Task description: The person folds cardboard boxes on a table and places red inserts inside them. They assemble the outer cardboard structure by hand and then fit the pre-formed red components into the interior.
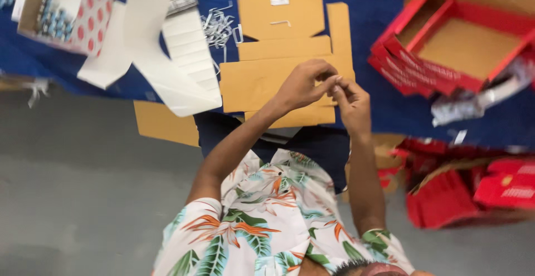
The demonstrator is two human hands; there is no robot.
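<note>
Left hand (301, 86) and right hand (352, 104) meet fingertip to fingertip above the flat brown cardboard blank (267, 84). Both sets of fingers are pinched closed; any item between them is too small to identify. The blank lies centrally on the blue table (379, 8). Metal clips (217, 28) lie at its far left, and red box trays (462, 42) sit to its right.

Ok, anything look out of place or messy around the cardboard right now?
Yes. Small metal clips lie scattered loose on the blue cloth beside the flat cardboard blank. At lower right, red boxes sit in a tumbled heap. The left hand and right hand meet at the blank's edge.
</note>
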